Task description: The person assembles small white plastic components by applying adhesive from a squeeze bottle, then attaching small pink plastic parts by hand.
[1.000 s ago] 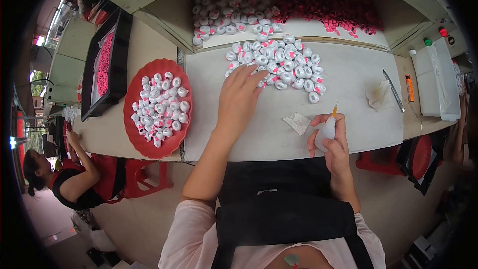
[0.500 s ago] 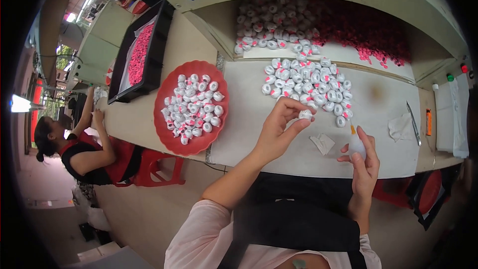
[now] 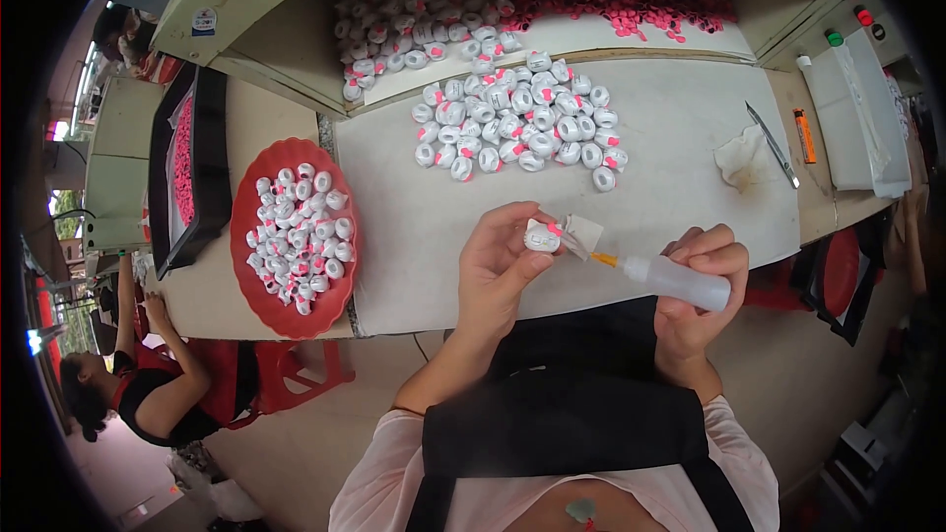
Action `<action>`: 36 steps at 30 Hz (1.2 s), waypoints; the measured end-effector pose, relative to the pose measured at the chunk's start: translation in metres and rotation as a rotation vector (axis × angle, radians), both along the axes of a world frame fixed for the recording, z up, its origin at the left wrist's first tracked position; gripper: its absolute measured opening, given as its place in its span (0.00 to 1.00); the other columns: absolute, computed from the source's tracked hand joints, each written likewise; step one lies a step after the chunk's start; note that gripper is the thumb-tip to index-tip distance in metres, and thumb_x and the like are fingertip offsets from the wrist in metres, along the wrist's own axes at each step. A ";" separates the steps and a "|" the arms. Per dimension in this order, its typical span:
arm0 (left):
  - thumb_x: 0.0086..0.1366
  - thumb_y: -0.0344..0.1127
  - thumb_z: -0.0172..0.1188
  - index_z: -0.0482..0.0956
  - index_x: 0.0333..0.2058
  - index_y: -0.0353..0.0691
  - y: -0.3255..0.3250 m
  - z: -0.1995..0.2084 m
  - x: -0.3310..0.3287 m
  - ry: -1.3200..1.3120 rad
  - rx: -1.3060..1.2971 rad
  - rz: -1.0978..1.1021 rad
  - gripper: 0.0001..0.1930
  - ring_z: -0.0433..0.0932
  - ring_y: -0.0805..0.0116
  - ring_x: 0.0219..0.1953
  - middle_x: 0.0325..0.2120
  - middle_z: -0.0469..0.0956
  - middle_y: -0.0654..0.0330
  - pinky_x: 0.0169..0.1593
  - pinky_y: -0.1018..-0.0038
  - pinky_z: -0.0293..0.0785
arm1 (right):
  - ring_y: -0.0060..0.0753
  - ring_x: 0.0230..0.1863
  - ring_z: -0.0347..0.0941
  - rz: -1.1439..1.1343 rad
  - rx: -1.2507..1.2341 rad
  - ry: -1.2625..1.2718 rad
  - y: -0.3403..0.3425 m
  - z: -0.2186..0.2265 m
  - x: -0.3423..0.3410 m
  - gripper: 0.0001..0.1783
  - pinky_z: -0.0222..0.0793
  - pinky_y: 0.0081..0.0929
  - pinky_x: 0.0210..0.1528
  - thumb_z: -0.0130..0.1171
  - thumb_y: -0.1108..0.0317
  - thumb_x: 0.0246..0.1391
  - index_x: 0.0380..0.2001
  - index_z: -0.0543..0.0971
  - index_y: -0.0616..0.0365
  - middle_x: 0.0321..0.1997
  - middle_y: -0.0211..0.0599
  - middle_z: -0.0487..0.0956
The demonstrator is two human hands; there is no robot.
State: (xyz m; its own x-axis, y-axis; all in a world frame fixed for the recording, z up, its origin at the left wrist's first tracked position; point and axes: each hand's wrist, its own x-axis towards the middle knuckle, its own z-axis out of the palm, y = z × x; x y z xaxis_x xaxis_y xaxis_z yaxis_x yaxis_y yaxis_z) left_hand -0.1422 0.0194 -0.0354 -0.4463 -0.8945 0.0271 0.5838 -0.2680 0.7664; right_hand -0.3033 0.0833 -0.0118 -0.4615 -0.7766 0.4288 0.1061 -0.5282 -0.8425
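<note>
My left hand (image 3: 493, 271) pinches a small white cat-head-shaped piece (image 3: 540, 239) with a pink bow, held just above the table's near edge. My right hand (image 3: 707, 286) is wrapped round a translucent squeeze bottle (image 3: 682, 282). The bottle lies tilted sideways, and its thin orange tip (image 3: 606, 259) points left toward the piece, a short gap away. A small square of pale paper (image 3: 579, 234) shows right behind the piece. Beyond my hands, many similar white pieces (image 3: 517, 128) with pink bits lie heaped on the white-covered table (image 3: 650, 158).
At left stand a red scalloped plate (image 3: 286, 154) of white pieces and a black tray (image 3: 204, 217) of pink bits. The shelf (image 3: 286, 54) behind holds more of both. Tweezers (image 3: 772, 143), a crumpled tissue (image 3: 737, 160) and an orange stick-like item (image 3: 805, 136) lie right. A co-worker (image 3: 163, 389) sits at left.
My left hand has drawn the piece back from the heap toward me, its bow now showing. The bottle has swung from upright to sideways, tip toward the piece. The whole view has shifted.
</note>
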 end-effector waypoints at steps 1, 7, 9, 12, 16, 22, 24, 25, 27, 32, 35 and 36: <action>0.50 0.20 0.53 0.64 0.41 0.33 0.001 0.001 0.000 -0.020 -0.012 0.005 0.17 0.69 0.67 0.41 0.37 0.68 0.54 0.44 0.71 0.67 | 0.24 0.26 0.65 -0.014 -0.051 0.122 0.002 -0.001 0.000 0.22 0.62 0.18 0.27 0.67 0.73 0.29 0.28 0.66 0.56 0.31 0.35 0.66; 0.47 0.21 0.56 0.64 0.40 0.34 0.006 0.004 -0.001 -0.087 -0.004 0.036 0.19 0.70 0.67 0.38 0.36 0.69 0.55 0.43 0.72 0.68 | 0.27 0.25 0.67 0.033 -0.091 0.349 0.006 0.002 0.002 0.26 0.64 0.18 0.25 0.69 0.75 0.24 0.30 0.67 0.55 0.32 0.35 0.67; 0.47 0.24 0.58 0.65 0.40 0.34 0.007 0.006 -0.002 -0.132 0.006 0.053 0.20 0.71 0.66 0.36 0.35 0.70 0.55 0.43 0.71 0.68 | 0.27 0.25 0.67 0.043 -0.088 0.387 0.006 0.002 0.002 0.26 0.64 0.18 0.26 0.69 0.75 0.24 0.30 0.67 0.55 0.33 0.35 0.67; 0.46 0.24 0.58 0.65 0.40 0.34 0.007 0.007 -0.002 -0.119 0.010 0.058 0.20 0.72 0.66 0.36 0.35 0.70 0.54 0.43 0.71 0.67 | 0.28 0.26 0.68 0.049 -0.105 0.391 0.006 0.002 0.004 0.27 0.65 0.19 0.26 0.70 0.75 0.22 0.30 0.67 0.55 0.33 0.35 0.67; 0.46 0.24 0.58 0.65 0.40 0.34 0.007 0.006 -0.002 -0.136 0.017 0.060 0.20 0.71 0.65 0.36 0.36 0.69 0.54 0.43 0.71 0.67 | 0.26 0.25 0.66 0.051 -0.077 0.396 0.006 0.003 0.006 0.25 0.65 0.19 0.25 0.69 0.73 0.25 0.29 0.66 0.55 0.32 0.35 0.67; 0.46 0.22 0.57 0.65 0.39 0.34 0.007 0.006 -0.001 -0.138 -0.010 0.072 0.19 0.71 0.65 0.37 0.36 0.69 0.54 0.43 0.70 0.67 | 0.24 0.24 0.64 0.019 -0.052 0.474 0.007 0.006 0.006 0.23 0.64 0.18 0.26 0.68 0.71 0.28 0.29 0.65 0.55 0.31 0.34 0.67; 0.46 0.22 0.57 0.65 0.39 0.34 0.007 0.006 -0.001 -0.138 -0.015 0.081 0.19 0.71 0.65 0.37 0.36 0.68 0.54 0.44 0.70 0.67 | 0.24 0.24 0.64 0.008 -0.049 0.488 0.008 0.006 0.006 0.23 0.64 0.18 0.26 0.68 0.71 0.28 0.29 0.65 0.55 0.30 0.34 0.67; 0.46 0.22 0.57 0.65 0.39 0.34 0.007 0.006 -0.002 -0.155 -0.028 0.102 0.19 0.71 0.65 0.37 0.37 0.68 0.53 0.44 0.70 0.67 | 0.24 0.24 0.64 0.010 -0.048 0.493 0.008 0.006 0.006 0.23 0.64 0.18 0.26 0.68 0.71 0.28 0.29 0.65 0.55 0.30 0.34 0.67; 0.46 0.22 0.57 0.65 0.39 0.34 0.007 0.005 -0.002 -0.172 -0.040 0.122 0.19 0.71 0.65 0.37 0.37 0.68 0.53 0.44 0.70 0.67 | 0.24 0.24 0.64 0.012 -0.047 0.496 0.008 0.006 0.005 0.23 0.64 0.18 0.26 0.68 0.71 0.28 0.29 0.65 0.55 0.30 0.34 0.67; 0.46 0.20 0.56 0.65 0.39 0.33 0.007 0.002 -0.003 -0.170 -0.071 0.090 0.19 0.71 0.65 0.38 0.37 0.68 0.53 0.43 0.72 0.67 | 0.24 0.23 0.64 0.052 -0.047 0.447 0.008 0.007 0.006 0.23 0.64 0.18 0.25 0.68 0.71 0.28 0.29 0.65 0.55 0.30 0.34 0.67; 0.46 0.19 0.55 0.65 0.39 0.33 0.008 0.001 -0.003 -0.167 -0.086 0.069 0.19 0.71 0.66 0.38 0.38 0.68 0.52 0.43 0.73 0.67 | 0.24 0.23 0.64 0.041 -0.051 0.444 0.007 0.006 0.006 0.23 0.64 0.18 0.25 0.68 0.71 0.28 0.28 0.65 0.55 0.30 0.35 0.67; 0.46 0.19 0.55 0.65 0.39 0.33 0.008 0.000 -0.003 -0.167 -0.085 0.070 0.19 0.71 0.66 0.38 0.38 0.68 0.52 0.43 0.73 0.67 | 0.24 0.23 0.64 0.041 -0.050 0.444 0.007 0.006 0.006 0.23 0.64 0.18 0.25 0.68 0.71 0.28 0.28 0.65 0.55 0.30 0.35 0.67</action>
State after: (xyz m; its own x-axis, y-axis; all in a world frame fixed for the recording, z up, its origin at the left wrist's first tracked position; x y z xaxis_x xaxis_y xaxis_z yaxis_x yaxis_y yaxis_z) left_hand -0.1449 0.0275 -0.0351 -0.3881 -0.9210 0.0346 0.4611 -0.1616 0.8725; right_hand -0.2975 0.0906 -0.0055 -0.1937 -0.7637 0.6158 -0.2378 -0.5725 -0.7847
